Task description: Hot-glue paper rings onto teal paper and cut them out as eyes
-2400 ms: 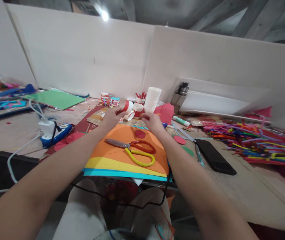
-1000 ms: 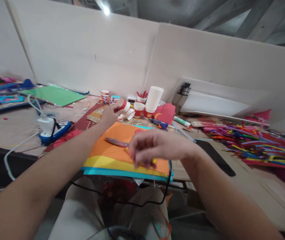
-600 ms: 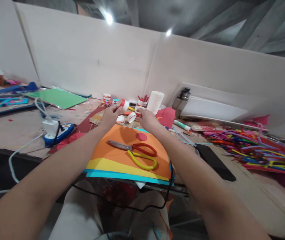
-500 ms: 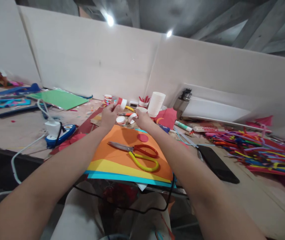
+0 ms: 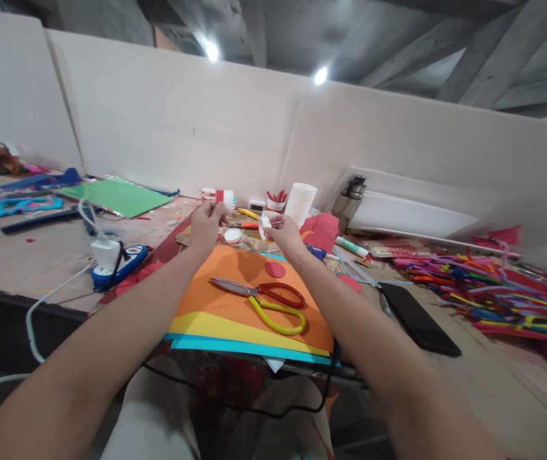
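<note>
At the far side of the paper stack, my left hand (image 5: 206,225) is closed around a small red and white paper cup (image 5: 224,200), tilted on its side. My right hand (image 5: 285,234) pinches a thin white ring (image 5: 263,227); what it is made of is hard to tell. A gap separates the two pieces. Between and below the hands stands a small white-topped tub (image 5: 233,236). Scissors (image 5: 254,292) with one red and one yellow handle lie on orange paper (image 5: 225,322), near a red paper circle (image 5: 275,269).
Stacked white cups (image 5: 301,203) and a cup of red sticks (image 5: 276,200) stand at the back. On the right lie a black phone (image 5: 417,318), a glue stick (image 5: 352,246) and many pipe cleaners (image 5: 489,287). A blue glue gun (image 5: 119,267) with a charger sits left.
The cup in my left hand has shifted slightly left and turned. My right hand has turned its white ring and drawn it a little toward the right. The camera view has tilted up slightly.
</note>
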`<act>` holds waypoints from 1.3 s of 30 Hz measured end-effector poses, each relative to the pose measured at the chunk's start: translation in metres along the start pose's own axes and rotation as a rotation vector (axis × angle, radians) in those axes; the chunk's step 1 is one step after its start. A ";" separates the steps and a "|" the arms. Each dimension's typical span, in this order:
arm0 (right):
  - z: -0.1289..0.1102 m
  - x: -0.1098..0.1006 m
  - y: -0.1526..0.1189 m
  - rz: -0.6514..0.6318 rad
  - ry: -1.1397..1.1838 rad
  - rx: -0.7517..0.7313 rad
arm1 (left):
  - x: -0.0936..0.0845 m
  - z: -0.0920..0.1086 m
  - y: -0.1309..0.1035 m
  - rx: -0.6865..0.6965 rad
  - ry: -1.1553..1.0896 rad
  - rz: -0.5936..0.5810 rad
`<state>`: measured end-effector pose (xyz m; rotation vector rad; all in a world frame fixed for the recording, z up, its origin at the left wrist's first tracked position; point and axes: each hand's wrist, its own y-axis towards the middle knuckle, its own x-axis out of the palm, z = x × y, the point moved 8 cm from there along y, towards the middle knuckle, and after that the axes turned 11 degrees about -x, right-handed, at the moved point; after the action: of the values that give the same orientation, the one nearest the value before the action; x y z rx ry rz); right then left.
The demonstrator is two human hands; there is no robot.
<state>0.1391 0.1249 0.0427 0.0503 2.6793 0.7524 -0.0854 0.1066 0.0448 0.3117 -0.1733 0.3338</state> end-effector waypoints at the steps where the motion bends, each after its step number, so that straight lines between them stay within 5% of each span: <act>1: -0.003 -0.007 -0.005 0.025 0.030 0.008 | 0.010 -0.002 -0.003 -0.022 -0.004 -0.096; 5: -0.008 -0.026 -0.030 0.105 0.257 0.023 | 0.037 -0.003 -0.022 -0.082 -0.040 -0.387; 15: 0.003 -0.029 -0.048 0.086 0.195 0.013 | 0.065 -0.025 -0.052 -0.155 0.276 -0.713; 24: -0.009 -0.028 -0.053 0.030 0.051 -0.039 | 0.056 -0.007 -0.046 -0.059 0.291 -0.552; 39: -0.035 -0.012 -0.063 -0.097 -0.073 -0.130 | 0.062 -0.017 -0.052 -0.052 0.323 -0.655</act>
<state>0.1422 0.0519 0.0426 -0.0826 2.5380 0.8743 -0.0079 0.0839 0.0281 0.2435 0.2382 -0.2710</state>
